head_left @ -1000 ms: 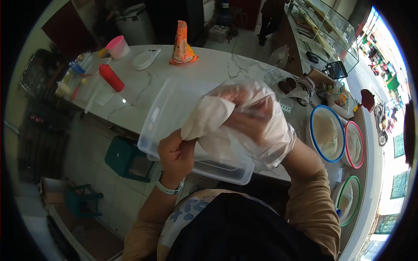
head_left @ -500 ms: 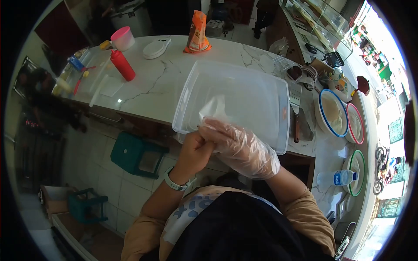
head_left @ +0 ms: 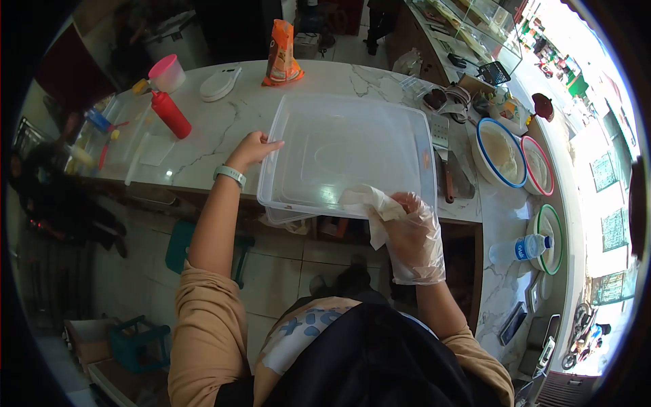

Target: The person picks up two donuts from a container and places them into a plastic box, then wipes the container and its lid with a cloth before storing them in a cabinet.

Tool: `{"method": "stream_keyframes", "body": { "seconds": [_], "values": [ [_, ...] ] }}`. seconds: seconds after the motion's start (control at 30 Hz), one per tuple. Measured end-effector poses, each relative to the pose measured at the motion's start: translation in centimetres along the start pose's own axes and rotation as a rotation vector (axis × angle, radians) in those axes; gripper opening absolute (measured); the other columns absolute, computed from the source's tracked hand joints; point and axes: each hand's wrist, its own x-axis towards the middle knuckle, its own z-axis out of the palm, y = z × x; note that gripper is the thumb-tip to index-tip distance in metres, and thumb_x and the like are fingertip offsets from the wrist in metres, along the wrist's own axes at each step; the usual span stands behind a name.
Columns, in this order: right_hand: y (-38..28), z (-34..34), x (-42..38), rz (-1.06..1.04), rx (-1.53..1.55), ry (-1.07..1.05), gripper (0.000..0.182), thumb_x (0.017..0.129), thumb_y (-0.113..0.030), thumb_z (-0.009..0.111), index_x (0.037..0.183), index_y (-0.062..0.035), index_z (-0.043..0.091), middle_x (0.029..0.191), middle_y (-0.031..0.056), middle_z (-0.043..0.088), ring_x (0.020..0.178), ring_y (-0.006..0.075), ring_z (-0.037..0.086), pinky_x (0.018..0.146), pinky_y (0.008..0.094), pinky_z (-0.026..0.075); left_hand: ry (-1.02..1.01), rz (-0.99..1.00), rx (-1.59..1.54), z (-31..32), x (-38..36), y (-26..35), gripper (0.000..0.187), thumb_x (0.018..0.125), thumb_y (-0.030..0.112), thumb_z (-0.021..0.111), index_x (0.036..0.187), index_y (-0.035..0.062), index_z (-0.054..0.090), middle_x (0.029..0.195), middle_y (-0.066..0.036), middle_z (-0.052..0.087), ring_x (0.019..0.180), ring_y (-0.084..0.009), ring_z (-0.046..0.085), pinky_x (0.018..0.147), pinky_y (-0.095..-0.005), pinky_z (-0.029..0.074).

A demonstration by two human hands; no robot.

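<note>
tissue point(head_left: 366, 199) is pinched between the fingers of the right hand point(head_left: 411, 234), which is covered by a clear glove; its loose end is spread leftward from that grip, over the near edge of the tub point(head_left: 342, 132), though whether the edge is touched cannot be told. the left hand point(head_left: 252, 149) is curled at the tub's left rim, with the thumb laid over it; how firmly the rim is clasped cannot be told. a watch point(head_left: 230, 175) is worn just below that hand.

the tub is set on the counter point(head_left: 220, 149), between and beyond the two hands. left of the left hand, a red bottle point(head_left: 171, 115) is seen, with a scale point(head_left: 217, 85) farther off. ahead, past the tub, an orange bag point(head_left: 281, 57) is stood upright. right of the gloved grip, a knife point(head_left: 449, 182) is laid near the tub, with a blue-rimmed bowl point(head_left: 500, 152) beyond it and a water bottle point(head_left: 519, 249) farther right.
</note>
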Motion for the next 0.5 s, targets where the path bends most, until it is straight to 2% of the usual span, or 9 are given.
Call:
{"method": "stream_keyframes", "body": {
  "seconds": [0.07,0.13,0.2,0.23,0.3,0.37,0.4,0.43,0.5],
  "values": [
    [1.6,-1.0,-1.2,-0.086,-0.182,0.033,0.026,0.076,-0.012,0.071,0.099,-0.0030,0.064,0.086,0.0144,0.067,0.074,0.0249,0.066,0.065,0.0321,0.051,0.031,0.236,-0.155,1.1,1.0,-1.1,0.028,0.076,0.020,0.061,0.097,0.0019,0.056,0.084,-0.008,0.059,0.082,-0.0171,0.059,0.072,-0.0295,0.049],
    [2.1,-2.9,-1.6,-0.252,-0.300,0.060,0.026,0.072,-0.007,0.069,0.097,-0.0048,0.066,0.099,0.0149,0.066,0.089,0.0322,0.063,0.075,0.0348,0.050,-0.070,0.246,-0.681,0.9,0.8,-0.9,0.019,0.072,0.009,0.055,0.090,0.0062,0.051,0.084,-0.004,0.055,0.080,-0.0166,0.055,0.071,-0.0306,0.048],
    [2.5,-5.8,-1.3,-0.378,-0.432,0.285,0.033,0.076,0.001,0.059,0.108,-0.0036,0.065,0.120,0.0141,0.058,0.103,0.0267,0.060,0.086,0.0315,0.049,-0.019,0.149,-0.976,-0.4,-5.1,2.9,0.022,0.071,0.004,0.054,0.093,0.0085,0.048,0.095,-0.005,0.054,0.092,-0.0189,0.056,0.076,-0.0324,0.048],
    [1.6,-7.2,-0.9,-0.299,-0.235,0.361,0.034,0.080,0.004,0.056,0.112,-0.0009,0.062,0.125,0.0142,0.054,0.109,0.0239,0.057,0.089,0.0305,0.048,-0.032,0.140,-0.973,-0.2,-7.2,3.4,0.022,0.071,0.004,0.054,0.093,0.0085,0.048,0.095,-0.005,0.054,0.092,-0.0189,0.056,0.076,-0.0324,0.048],
    [-0.2,-8.3,0.6,-0.385,0.374,0.500,0.031,0.083,0.004,0.055,0.114,0.0042,0.059,0.124,0.0158,0.055,0.108,0.0247,0.058,0.089,0.0313,0.049,0.105,0.385,-1.043,0.0,-10.8,4.3,0.037,0.070,0.002,0.049,0.106,0.0097,0.046,0.126,-0.013,0.046,0.113,-0.0332,0.053,0.082,-0.0423,0.049],
    [-0.7,-9.8,3.0,-0.677,-0.443,0.442,0.034,0.079,0.004,0.054,0.111,-0.0048,0.062,0.118,0.0125,0.060,0.102,0.0277,0.061,0.089,0.0336,0.049,0.189,0.470,-1.027,1.8,-15.5,6.0,0.044,0.069,0.002,0.048,0.113,0.0090,0.045,0.130,-0.015,0.043,0.114,-0.0342,0.052,0.084,-0.0433,0.049],
    [-0.5,-9.1,4.3,-0.591,-0.690,0.445,0.037,0.077,0.002,0.053,0.111,-0.0089,0.062,0.117,0.0114,0.059,0.098,0.0304,0.061,0.089,0.0344,0.048,0.273,0.551,-1.019,3.0,-17.5,6.7,0.051,0.069,0.002,0.046,0.120,0.0083,0.043,0.134,-0.017,0.041,0.114,-0.0351,0.052,0.086,-0.0443,0.049],
    [0.6,-8.5,6.2,-0.511,-0.700,0.421,0.040,0.074,0.007,0.049,0.111,-0.0042,0.060,0.116,0.0128,0.060,0.104,0.0303,0.058,0.091,0.0355,0.047,0.276,0.559,-1.014,4.1,-19.2,6.9,0.051,0.069,0.002,0.046,0.120,0.0083,0.043,0.134,-0.017,0.041,0.114,-0.0351,0.052,0.086,-0.0443,0.049],
    [7.5,-7.6,11.5,-0.636,-0.690,0.455,0.043,0.078,0.002,0.046,0.120,-0.0036,0.055,0.124,0.0156,0.055,0.114,0.0289,0.052,0.098,0.0334,0.041,0.204,0.723,-1.000,6.4,-22.3,7.3,0.071,0.066,0.001,0.044,0.136,0.0069,0.033,0.138,-0.018,0.037,0.116,-0.0357,0.050,0.090,-0.0459,0.048]
  ]
}}
